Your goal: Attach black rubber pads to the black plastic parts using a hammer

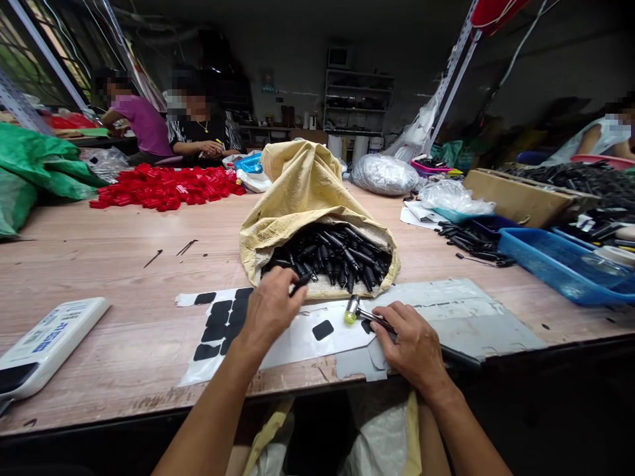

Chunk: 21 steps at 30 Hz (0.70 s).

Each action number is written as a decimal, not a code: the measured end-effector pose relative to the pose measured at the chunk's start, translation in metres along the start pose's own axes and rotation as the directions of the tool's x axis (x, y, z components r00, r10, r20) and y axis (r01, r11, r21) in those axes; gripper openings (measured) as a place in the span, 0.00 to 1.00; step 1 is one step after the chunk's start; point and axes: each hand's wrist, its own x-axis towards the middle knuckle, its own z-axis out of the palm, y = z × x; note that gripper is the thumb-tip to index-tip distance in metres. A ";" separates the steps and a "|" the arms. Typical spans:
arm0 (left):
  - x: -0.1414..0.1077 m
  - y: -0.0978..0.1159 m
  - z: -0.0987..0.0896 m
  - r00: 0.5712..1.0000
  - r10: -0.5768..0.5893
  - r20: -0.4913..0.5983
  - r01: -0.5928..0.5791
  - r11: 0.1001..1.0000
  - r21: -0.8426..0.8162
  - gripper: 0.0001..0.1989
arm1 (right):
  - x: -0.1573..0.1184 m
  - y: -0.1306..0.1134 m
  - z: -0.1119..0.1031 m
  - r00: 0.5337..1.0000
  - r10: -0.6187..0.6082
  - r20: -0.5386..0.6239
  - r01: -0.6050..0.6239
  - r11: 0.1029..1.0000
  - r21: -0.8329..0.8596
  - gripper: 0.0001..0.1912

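Note:
My left hand [272,301] is closed on a small black part [299,284], just in front of the mouth of a yellow cloth sack [317,185]. Many black cylindrical parts [337,254] fill the sack's opening. My right hand [411,340] wraps round the handle of a small hammer [352,311], whose metal head has a yellow-green tip and rests over the white sheet. Black rounded squares [218,312] stick to that white sheet [292,340] beside my left forearm, and a single one [323,330] lies between my hands. Under my right hand is a grey sheet [461,311].
A white device [54,344] lies at the left. Red parts [169,187] are heaped farther back, near two seated people. A blue tray [560,264], loose black parts and a cardboard box [526,198] stand at the right; another person is at the far right.

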 end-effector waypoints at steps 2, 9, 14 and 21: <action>-0.015 0.009 0.007 0.984 0.152 0.094 -0.140 0.982 -0.124 0.08 | 0.000 0.001 0.001 1.000 -0.009 -0.007 0.009 1.000 0.005 0.07; -0.041 0.012 0.036 0.968 0.213 0.135 -0.153 0.921 -0.358 0.05 | 0.001 0.005 0.003 0.999 -0.035 0.024 0.035 0.999 -0.013 0.08; -0.038 0.008 0.037 0.971 0.180 0.155 -0.100 0.901 -0.422 0.07 | 0.003 -0.007 -0.006 0.998 0.016 -0.068 -0.011 0.998 0.069 0.10; -0.037 0.007 0.037 0.971 0.152 0.187 -0.047 0.882 -0.469 0.07 | 0.008 -0.041 -0.020 0.998 -0.020 -0.062 0.046 0.892 0.449 0.16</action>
